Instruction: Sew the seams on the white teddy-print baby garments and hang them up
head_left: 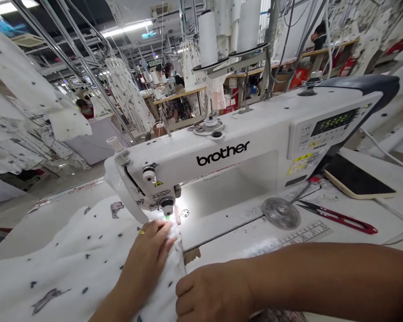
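Observation:
White cloth (97, 250) printed with small dark spots and grey animal figures spreads over the left of the machine table and under the presser foot. My left hand (151, 246), with a ring on one finger, lies on this cloth close to the lit needle area (168, 216), fingers stretched forward. Nearer to me, my right hand (215, 290) is closed at the cloth's right edge; its fingertips are hidden underneath. Both hands are in front of a white sewing machine (221, 154) marked "brother".
Right of the machine bed lie red-handled thread snips (342, 218), a clear round disc (282, 213) and a phone (359, 179). A printed ruler scale (298, 237) runs along the table. Thread cones (208, 40) stand above; people at other machines are behind.

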`<state>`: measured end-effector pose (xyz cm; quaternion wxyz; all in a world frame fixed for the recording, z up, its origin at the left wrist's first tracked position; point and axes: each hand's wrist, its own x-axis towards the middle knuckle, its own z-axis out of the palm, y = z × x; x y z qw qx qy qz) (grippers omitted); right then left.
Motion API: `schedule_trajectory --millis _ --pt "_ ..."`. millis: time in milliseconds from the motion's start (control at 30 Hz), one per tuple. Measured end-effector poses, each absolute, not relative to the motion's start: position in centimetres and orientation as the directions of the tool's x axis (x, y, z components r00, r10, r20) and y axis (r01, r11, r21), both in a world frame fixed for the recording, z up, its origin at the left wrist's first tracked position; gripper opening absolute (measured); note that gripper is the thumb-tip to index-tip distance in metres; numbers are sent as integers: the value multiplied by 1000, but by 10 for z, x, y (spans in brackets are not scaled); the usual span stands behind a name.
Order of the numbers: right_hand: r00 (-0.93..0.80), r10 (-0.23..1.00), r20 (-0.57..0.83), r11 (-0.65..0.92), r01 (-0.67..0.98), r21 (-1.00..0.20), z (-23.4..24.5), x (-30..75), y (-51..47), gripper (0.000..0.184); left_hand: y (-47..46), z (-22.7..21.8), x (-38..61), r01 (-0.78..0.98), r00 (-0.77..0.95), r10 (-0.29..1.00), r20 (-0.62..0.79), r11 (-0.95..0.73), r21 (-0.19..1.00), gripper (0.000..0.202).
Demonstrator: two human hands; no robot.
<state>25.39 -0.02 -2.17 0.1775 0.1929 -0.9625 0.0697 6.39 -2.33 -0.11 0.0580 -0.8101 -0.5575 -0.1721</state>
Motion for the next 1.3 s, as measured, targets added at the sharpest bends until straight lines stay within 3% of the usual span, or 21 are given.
schedule_trajectory --millis 267,533,833,1067,1300 --pt "-874 -342 345 919 -387 -72 -17 258 0 26 -17 0 62 908 416 867 276 -413 -72 28" --pt "-909 -223 353 960 -267 -82 -13 261 -2 16 -26 -1 49 855 518 804 292 -491 -166 34" --pt "-874 -154 462 979 -197 -47 -15 258 9 18 -16 -4 47 900 435 883 174 -425 -95 44" --pt "-881 -126 457 981 -178 -73 -16 257 12 17 -32 6 52 855 494 834 246 -517 37 39" --pt "-890 -97 446 993 -118 -20 -14 254 19 20 -17 -2 50 871 474 856 204 -490 30 47"
